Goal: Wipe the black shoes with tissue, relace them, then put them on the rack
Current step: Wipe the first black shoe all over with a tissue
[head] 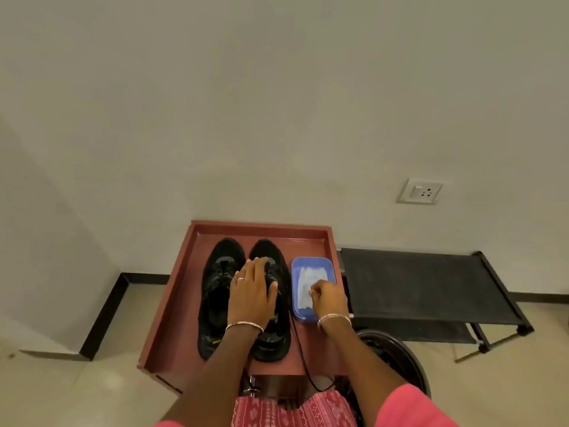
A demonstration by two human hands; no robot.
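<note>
Two black shoes stand side by side, toes to the wall, on a reddish-brown table (172,303) with a raised rim. My left hand (252,291) rests flat on the right shoe (274,340), fingers spread over its laces. The left shoe (215,291) is untouched. Right of the shoes stands a blue plastic box (300,266) with white tissue (308,282) in it. My right hand (329,298) is over the box's near end, its fingertips pinching the tissue. A loose black lace (300,352) trails off the table's front edge.
A low black shoe rack (425,285) with a fabric shelf stands right of the table against the wall. A dark round object (400,355) sits near my right forearm. A wall socket (420,191) is above the rack. Tiled floor lies on both sides.
</note>
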